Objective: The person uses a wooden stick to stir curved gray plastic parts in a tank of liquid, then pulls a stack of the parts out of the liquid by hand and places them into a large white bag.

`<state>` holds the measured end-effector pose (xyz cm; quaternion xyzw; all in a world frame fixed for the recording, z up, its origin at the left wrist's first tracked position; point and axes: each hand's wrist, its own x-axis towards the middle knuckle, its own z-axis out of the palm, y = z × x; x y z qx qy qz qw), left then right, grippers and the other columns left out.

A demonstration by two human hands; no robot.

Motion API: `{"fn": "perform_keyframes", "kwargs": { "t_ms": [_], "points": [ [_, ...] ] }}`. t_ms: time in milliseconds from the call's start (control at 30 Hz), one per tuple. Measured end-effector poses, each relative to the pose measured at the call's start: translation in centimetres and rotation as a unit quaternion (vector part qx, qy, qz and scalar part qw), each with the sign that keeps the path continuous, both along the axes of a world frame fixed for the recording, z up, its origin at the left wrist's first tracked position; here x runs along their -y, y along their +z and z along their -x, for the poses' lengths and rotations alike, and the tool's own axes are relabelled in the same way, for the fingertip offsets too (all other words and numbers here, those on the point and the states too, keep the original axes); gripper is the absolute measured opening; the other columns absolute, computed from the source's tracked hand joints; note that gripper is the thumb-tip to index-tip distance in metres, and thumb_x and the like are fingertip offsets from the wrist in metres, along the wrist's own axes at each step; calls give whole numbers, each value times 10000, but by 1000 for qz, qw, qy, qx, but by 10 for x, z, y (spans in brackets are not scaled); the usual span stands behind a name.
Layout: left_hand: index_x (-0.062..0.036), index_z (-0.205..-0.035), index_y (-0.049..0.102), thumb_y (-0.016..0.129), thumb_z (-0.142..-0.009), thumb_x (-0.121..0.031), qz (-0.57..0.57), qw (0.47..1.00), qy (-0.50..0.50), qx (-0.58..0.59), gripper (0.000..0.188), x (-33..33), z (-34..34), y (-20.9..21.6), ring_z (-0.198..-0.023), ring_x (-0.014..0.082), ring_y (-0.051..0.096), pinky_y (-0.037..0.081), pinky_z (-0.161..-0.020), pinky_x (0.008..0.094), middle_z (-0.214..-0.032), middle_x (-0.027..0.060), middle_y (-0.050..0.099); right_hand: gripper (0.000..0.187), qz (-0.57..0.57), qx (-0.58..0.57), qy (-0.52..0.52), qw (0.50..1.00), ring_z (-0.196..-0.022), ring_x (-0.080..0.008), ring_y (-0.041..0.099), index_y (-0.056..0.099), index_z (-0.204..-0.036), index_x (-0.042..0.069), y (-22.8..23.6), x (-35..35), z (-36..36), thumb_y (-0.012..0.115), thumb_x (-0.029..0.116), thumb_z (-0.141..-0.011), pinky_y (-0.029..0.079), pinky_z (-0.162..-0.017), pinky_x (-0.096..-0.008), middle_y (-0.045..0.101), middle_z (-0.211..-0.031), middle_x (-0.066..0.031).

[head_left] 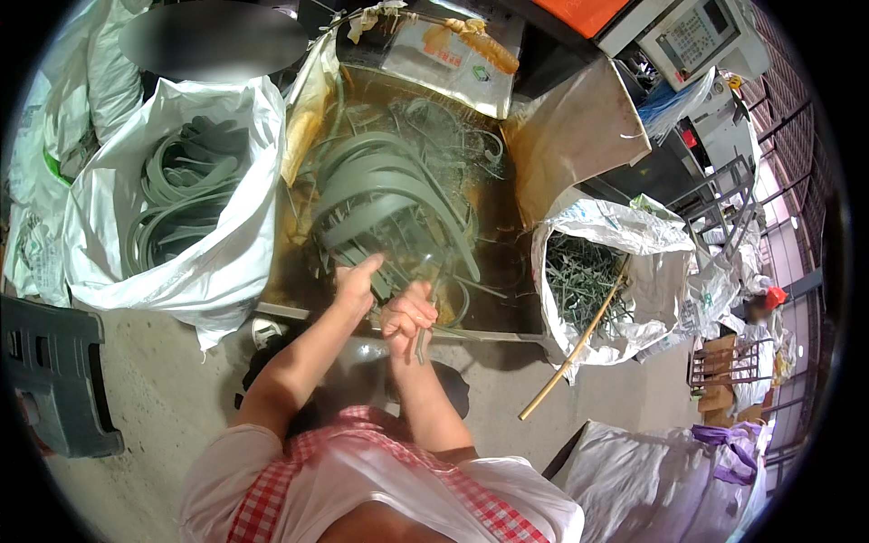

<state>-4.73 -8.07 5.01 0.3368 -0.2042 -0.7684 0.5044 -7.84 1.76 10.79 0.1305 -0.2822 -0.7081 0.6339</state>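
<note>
A heap of curved grey-green rubbery strips (385, 195) lies on the brown, stained work surface (507, 271) in front of me. At its near edge my left hand (357, 282) is closed on one of the strips, thumb uppermost, its other fingers partly hidden. Just right of it, my right hand (409, 313) makes a fist around a thin, grey-green strip-like piece (421, 347), whose ends stick out above and below the fist. Haze and glare over the heap blur the finer detail there.
Coiled strips fill a white sack (167, 294) on the left. At right, a sack (665, 312) holds thin green scraps and a leaning wooden stick (566, 366). Cardboard (579, 136) borders the surface. A dark green stool (59, 376) stands left; a control panel (692, 41) is far right.
</note>
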Motion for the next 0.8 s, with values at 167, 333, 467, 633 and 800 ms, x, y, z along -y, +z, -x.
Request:
{"fn": "perform_keyframes", "kwargs": {
  "t_ms": [167, 333, 467, 633, 800],
  "points": [
    [23, -1015, 528, 632, -690, 56, -88, 995, 39, 36, 343, 22, -2, 8, -794, 218, 583, 497, -700, 368, -920, 90, 584, 297, -8, -363, 103, 926, -443, -157, 479, 418, -679, 78, 4, -23, 4, 428, 249, -921, 371, -368, -269, 518, -544, -48],
    [33, -963, 504, 643, -681, 47, -147, 984, 82, 53, 315, 47, -21, 2, -796, 250, 571, 498, -704, 397, -934, 130, 558, 105, -370, -837, -267, 302, -750, -275, 591, 545, -925, 68, 18, -33, 54, 453, 99, -884, 494, -702, -350, 611, -889, -144],
    [32, -969, 501, 638, -685, 50, -131, 981, 100, 101, 316, 49, -26, -4, -807, 252, 568, 500, -710, 408, -956, 138, 550, 362, -127, -919, -282, -246, -1017, -292, 529, 570, -1082, 121, 30, -22, 74, 534, 24, -735, 490, -751, -308, 525, -1195, -93],
    [28, -960, 537, 607, -730, 8, -198, 980, 4, 38, 242, 46, -25, -2, -829, 272, 586, 512, -693, 434, -958, 126, 567, 367, 64, -867, -257, -422, -1050, -258, 470, 594, -1113, 159, -2, 13, 124, 542, 112, -753, 476, -743, -318, 348, -1384, -84],
    [17, -979, 549, 586, -747, -10, -269, 963, -9, 14, 236, 49, -28, 5, -815, 286, 599, 523, -704, 470, -961, 132, 583, 321, 58, -888, -221, -398, -972, -270, 492, 596, -1064, 127, -11, 33, 146, 567, 168, -747, 442, -795, -360, 438, -1284, -108]
  ]
}}
